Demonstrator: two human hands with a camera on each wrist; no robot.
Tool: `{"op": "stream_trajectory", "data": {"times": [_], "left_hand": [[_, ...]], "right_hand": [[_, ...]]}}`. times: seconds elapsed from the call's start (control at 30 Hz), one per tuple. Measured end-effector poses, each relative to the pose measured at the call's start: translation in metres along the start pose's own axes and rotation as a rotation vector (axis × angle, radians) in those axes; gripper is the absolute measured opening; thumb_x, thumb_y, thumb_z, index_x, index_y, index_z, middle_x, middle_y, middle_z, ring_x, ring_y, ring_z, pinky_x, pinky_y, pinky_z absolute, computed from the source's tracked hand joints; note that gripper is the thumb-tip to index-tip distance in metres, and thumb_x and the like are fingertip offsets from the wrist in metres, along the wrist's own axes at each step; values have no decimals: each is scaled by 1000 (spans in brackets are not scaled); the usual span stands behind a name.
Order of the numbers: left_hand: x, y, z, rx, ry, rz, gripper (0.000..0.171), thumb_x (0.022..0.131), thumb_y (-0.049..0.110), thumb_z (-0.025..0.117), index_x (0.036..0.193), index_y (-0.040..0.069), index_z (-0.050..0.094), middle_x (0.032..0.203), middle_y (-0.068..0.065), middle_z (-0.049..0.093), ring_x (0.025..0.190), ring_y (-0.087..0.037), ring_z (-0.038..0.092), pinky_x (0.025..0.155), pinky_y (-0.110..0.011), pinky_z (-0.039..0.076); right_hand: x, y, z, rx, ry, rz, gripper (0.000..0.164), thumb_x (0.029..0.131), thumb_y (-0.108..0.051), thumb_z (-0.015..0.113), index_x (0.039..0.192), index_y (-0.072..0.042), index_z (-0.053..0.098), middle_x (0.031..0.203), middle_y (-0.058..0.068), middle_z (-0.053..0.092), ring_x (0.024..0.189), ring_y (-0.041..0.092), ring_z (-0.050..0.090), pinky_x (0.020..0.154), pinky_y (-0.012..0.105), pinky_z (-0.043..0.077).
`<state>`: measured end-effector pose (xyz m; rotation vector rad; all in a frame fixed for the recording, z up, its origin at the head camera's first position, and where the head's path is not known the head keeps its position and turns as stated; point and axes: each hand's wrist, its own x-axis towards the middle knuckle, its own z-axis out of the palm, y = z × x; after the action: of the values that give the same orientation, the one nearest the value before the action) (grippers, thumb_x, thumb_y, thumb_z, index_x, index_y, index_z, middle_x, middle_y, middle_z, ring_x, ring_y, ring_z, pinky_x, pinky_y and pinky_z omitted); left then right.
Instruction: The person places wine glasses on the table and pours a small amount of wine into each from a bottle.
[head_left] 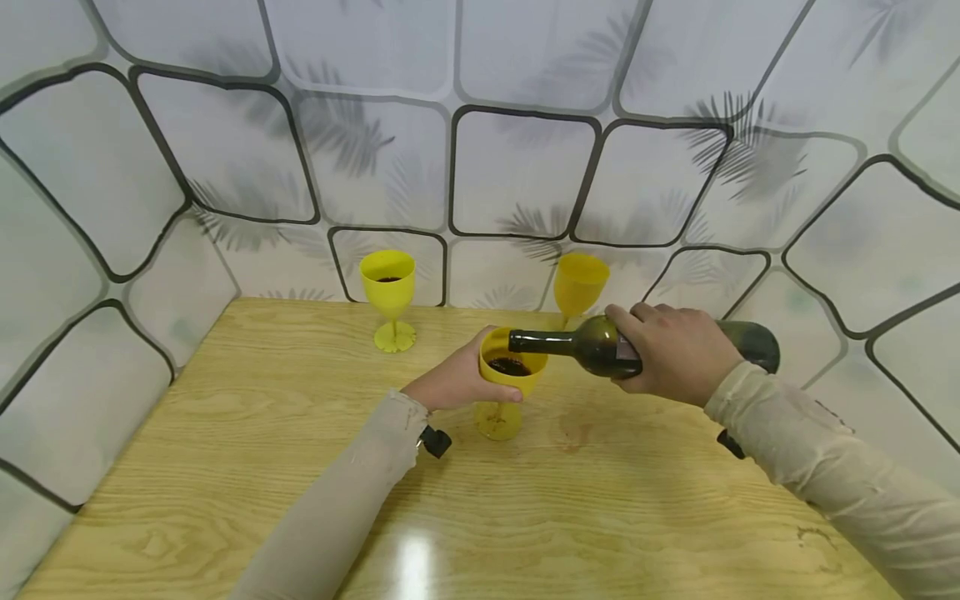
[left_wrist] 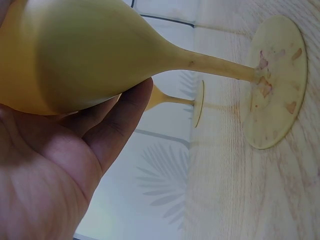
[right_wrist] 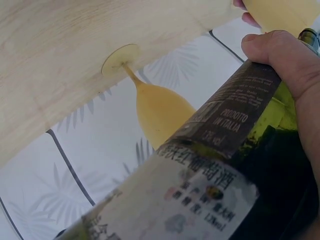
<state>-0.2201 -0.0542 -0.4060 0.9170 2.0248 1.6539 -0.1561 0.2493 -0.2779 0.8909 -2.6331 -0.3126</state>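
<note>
My left hand (head_left: 461,377) holds a yellow goblet (head_left: 522,386) by its bowl, with the thumb across the near side and the other fingers behind. Dark liquid shows inside that bowl. In the left wrist view the goblet's stem (left_wrist: 215,66) runs to a round foot (left_wrist: 277,82), stained reddish, close to the tabletop. My right hand (head_left: 678,350) grips a dark green wine bottle (head_left: 596,346) round its body. The bottle lies nearly level, its mouth over the goblet's rim. Printed labels (right_wrist: 200,190) cover its side in the right wrist view.
Another yellow goblet (head_left: 389,298), with dark liquid in it, stands at the back left of the wooden table (head_left: 225,467). Behind the bottle is a third yellow goblet (head_left: 581,283), near the patterned wall (head_left: 525,175) that closes off the table's back. A faint reddish smear (head_left: 577,432) marks the wood.
</note>
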Motion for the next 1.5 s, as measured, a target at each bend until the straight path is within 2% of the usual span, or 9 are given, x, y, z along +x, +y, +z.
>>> {"op": "stream_trajectory", "data": {"times": [0.4,0.97,1.5], "left_hand": [[0,1,0,-8,-1,7,82,84,19,88,148,23,37,131,-5,60,117,-23,61,100,-40,52],[-1,2,-1,-6,0,-12,82,83,24,89,147,25,37,129,-5,60,115,-22,61,99,-40,52],[-1,2,-1,-1,-3,-4,81,84,24,88,147,24,37,128,-5,60,114,-23,60,97,-41,52]], "right_hand": [[0,-2,4,10,11,4,76,62,-45,92,119,-10,56,78,4,59,57,19,56,46,40,50],[-4,-2,15,62,-12,56,81,65,-51,91,127,-11,57,82,4,63,61,18,59,44,38,48],[-4,-2,22,108,-13,64,85,66,-48,92,131,-7,56,92,10,69,69,24,66,54,45,55]]}}
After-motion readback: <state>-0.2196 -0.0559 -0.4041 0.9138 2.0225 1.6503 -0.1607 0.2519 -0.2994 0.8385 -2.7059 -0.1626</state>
